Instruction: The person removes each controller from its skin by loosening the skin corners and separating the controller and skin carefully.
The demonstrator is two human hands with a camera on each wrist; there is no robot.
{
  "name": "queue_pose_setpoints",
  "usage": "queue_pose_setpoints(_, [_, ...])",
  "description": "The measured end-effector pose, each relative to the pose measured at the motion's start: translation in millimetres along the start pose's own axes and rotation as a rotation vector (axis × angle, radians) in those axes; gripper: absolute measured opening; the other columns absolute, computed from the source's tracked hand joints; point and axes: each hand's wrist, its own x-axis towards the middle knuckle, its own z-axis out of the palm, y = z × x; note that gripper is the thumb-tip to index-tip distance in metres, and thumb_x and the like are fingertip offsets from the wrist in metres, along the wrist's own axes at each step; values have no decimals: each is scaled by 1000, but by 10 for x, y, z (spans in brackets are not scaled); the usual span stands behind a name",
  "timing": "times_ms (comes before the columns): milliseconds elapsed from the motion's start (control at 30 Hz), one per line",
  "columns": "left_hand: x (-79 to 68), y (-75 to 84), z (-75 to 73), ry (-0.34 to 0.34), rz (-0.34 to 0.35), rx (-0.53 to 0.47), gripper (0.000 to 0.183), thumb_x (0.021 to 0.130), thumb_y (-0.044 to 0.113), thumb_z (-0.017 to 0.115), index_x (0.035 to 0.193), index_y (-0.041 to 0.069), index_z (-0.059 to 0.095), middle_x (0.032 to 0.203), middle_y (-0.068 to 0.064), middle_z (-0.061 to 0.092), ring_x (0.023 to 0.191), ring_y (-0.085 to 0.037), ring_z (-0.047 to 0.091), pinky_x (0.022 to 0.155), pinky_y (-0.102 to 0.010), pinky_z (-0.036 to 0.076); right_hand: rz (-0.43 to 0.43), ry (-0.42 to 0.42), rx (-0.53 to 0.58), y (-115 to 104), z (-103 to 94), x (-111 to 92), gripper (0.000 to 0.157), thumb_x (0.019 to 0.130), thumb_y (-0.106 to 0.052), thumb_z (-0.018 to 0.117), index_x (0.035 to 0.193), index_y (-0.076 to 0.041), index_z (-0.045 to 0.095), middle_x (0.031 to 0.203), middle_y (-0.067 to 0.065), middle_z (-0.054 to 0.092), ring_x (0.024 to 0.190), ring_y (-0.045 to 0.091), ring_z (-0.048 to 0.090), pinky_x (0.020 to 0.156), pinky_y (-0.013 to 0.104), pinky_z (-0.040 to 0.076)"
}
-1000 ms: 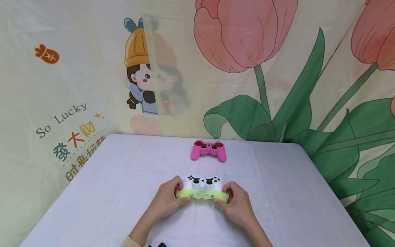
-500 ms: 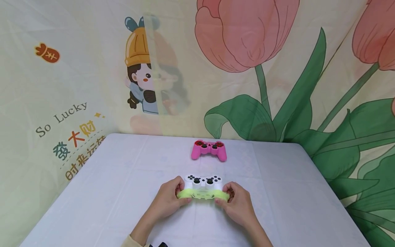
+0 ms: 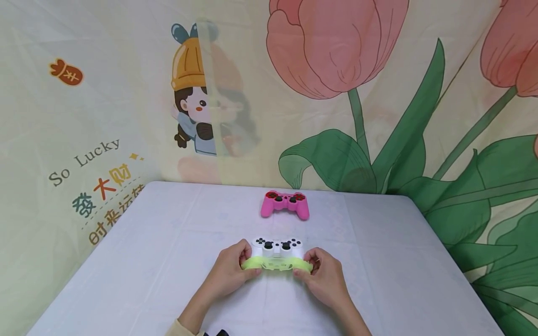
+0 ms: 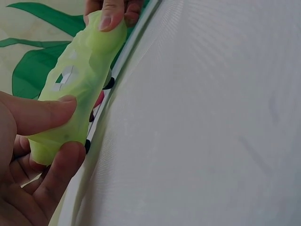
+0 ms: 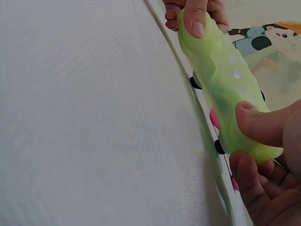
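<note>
A white game controller (image 3: 276, 249) with black buttons and sticks faces up near the middle of the table. A translucent lime-green silicone controller cover (image 3: 275, 264) wraps the side nearest me, both handles included. My left hand (image 3: 230, 268) grips the left handle through the cover, thumb pressed on it. On the other handle, my right hand (image 3: 324, 275) holds the cover the same way. In the left wrist view the green cover (image 4: 77, 84) fills most of the grip area. The right wrist view shows the stretchy cover (image 5: 223, 80) with small cut-outs where white plastic peeks through.
Farther back on the white-clothed table (image 3: 201, 210) lies a pink controller (image 3: 285, 204) with red and black button areas. Behind the table hangs a cloth backdrop (image 3: 252, 172) printed with tulips. A small black object (image 3: 222, 332) shows at the bottom edge by my left sleeve.
</note>
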Motion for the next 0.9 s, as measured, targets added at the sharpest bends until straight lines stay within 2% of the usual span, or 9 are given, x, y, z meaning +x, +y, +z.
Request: queue_pose_setpoints(900, [3, 12, -4, 0, -6, -20, 44, 80, 19, 95, 92, 20, 53, 75, 5, 47, 73, -11, 47, 65, -24, 39, 0, 16, 26, -10, -7, 2, 39, 71, -10, 100, 89, -15, 66, 78, -2, 60, 69, 12, 53, 62, 23, 45])
